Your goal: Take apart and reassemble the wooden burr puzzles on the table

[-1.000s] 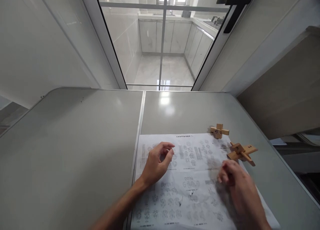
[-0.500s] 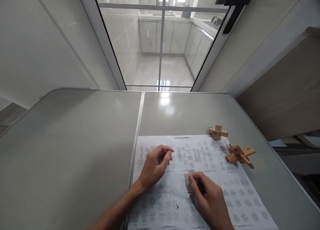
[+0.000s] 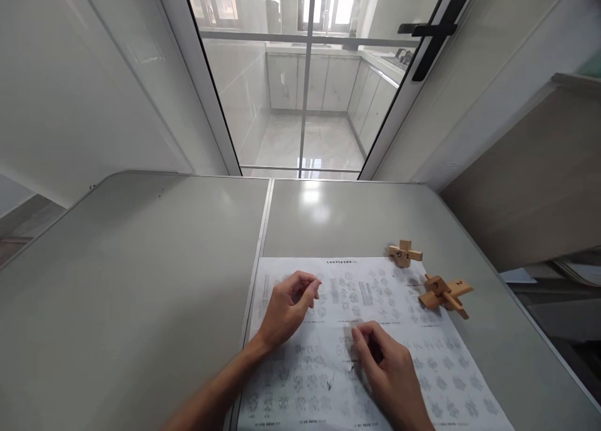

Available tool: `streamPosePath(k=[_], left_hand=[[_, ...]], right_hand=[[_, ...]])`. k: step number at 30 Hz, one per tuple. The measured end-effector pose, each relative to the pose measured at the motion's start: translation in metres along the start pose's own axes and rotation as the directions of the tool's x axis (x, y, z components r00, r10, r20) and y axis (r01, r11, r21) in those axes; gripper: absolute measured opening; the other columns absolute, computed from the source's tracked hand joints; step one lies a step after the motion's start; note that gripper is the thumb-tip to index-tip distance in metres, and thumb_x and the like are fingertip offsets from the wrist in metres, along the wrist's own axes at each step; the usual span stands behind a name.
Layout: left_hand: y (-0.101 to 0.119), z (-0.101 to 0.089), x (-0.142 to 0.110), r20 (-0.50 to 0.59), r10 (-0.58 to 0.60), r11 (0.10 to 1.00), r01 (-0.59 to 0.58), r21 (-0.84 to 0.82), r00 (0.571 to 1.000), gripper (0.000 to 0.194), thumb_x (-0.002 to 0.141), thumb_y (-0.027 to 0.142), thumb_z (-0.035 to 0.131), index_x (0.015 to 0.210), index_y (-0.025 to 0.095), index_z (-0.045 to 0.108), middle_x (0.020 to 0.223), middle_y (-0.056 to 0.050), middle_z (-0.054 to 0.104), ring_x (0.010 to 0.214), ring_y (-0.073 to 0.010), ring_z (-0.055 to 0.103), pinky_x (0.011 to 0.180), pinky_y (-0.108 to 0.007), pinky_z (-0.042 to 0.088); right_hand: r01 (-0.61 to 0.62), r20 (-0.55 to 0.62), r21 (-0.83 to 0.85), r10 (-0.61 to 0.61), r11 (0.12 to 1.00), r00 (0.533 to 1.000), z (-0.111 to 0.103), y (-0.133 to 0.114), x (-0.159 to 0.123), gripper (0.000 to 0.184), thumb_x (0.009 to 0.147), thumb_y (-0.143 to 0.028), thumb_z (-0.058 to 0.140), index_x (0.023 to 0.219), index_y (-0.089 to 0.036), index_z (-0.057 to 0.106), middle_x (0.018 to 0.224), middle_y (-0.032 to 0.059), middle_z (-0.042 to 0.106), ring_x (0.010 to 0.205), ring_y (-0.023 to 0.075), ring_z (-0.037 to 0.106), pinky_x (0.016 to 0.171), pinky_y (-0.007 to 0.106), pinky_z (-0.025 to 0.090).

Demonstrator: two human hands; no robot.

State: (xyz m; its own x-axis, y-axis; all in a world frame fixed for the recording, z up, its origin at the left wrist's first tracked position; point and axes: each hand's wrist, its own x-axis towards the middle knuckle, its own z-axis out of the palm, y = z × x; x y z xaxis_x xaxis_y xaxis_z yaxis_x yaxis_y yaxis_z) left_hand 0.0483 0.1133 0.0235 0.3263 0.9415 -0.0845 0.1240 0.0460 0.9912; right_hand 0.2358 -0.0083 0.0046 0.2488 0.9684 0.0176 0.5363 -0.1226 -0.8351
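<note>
So, two wooden builds are seen off toward the right edge of the grey, metal-trimmed surface (image 3: pixel 178 249). The farther one, a small light-brown wooden cross of interlocked blocks (image 3: pixel 404 255), is set at the far right corner of a large white printed paper sheet (image 3: pixel 323 332); a "1" can be read on it, plus something like a G. The nearer one, a darker brown wooden cross of flat slats and an angled bar (image 3: pixel 444 293), is laid across the sheet's right edge, partly over bare surface, and marked with a "2". They're kept just apart.

Both bare hands are held low over the sheet, toward the surface's near edge. The left hand (image 3: pixel 288 307) is placed close to the pale metal seam (image 3: pixel 264 224), fingers curled in, thumb brought up to the forefinger. The right hand (image 3: pixel 392 365) is placed nearer, fingers curled the same way. Nothing is seen gripped in either, though a tiny bit inside the right one could be hidden. The nearer cross is left untouched, past the right hand.

Progress-wise, both crosses look put together, judging by the parts crossing through each other. Whether any more fitting is left can't be told from this angle.
</note>
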Motion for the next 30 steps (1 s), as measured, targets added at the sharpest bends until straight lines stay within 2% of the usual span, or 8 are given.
streamPosePath(k=[4,11,22,30], left_hand=[[0.0002,-0.0001,0.0004,0.010,0.007,1.000,-0.008,0.017,1.000,0.029,0.101,0.046,0.065,0.095,0.018,0.068,0.080,-0.002,0.066,0.068,-0.0136,0.059,0.068,-0.027,0.049],[0.0024,-0.0010,0.0007,0.020,0.007,1.000,-0.007,0.027,1.000,0.028,0.101,0.045,0.063,0.091,0.019,0.065,0.080,-0.001,0.065,0.068,-0.0131,0.059,0.069,-0.027,0.049],[-0.0053,-0.0016,0.0002,0.034,0.014,1.000,-0.014,0.028,0.999,0.025,0.103,0.039,0.058,0.088,0.019,0.060,0.079,0.000,0.063,0.069,-0.0132,0.058,0.069,-0.026,0.049],[-0.0055,-0.0011,0.0009,0.029,0.025,1.000,-0.025,0.009,0.999,0.022,0.100,0.032,0.053,0.083,0.019,0.057,0.080,-0.001,0.062,0.069,-0.0142,0.058,0.069,-0.027,0.049]], right_hand=[[-0.008,-0.024,0.026,0.008,1.000,1.000,-0.0005,-0.0030,0.0009,0.046,0.105,-0.058,0.053,0.076,-0.023,0.062,0.061,-0.0017,0.056,0.055,0.0170,0.052,0.055,0.026,0.042],[-0.013,0.006,0.028,0.013,1.000,1.000,-0.0011,-0.0009,0.0008,0.046,0.106,-0.058,0.052,0.077,-0.023,0.062,0.061,-0.0027,0.054,0.055,0.0159,0.051,0.055,0.025,0.041],[-0.018,-0.022,0.048,0.019,0.999,1.000,-0.0017,-0.0036,0.0016,0.046,0.105,-0.057,0.054,0.076,-0.022,0.062,0.061,-0.0024,0.052,0.055,0.0162,0.050,0.055,0.025,0.042],[-0.019,0.014,0.042,0.018,0.999,1.000,-0.0031,0.0010,0.0017,0.046,0.105,-0.059,0.052,0.078,-0.022,0.062,0.062,-0.0023,0.053,0.056,0.0168,0.051,0.056,0.025,0.043]])
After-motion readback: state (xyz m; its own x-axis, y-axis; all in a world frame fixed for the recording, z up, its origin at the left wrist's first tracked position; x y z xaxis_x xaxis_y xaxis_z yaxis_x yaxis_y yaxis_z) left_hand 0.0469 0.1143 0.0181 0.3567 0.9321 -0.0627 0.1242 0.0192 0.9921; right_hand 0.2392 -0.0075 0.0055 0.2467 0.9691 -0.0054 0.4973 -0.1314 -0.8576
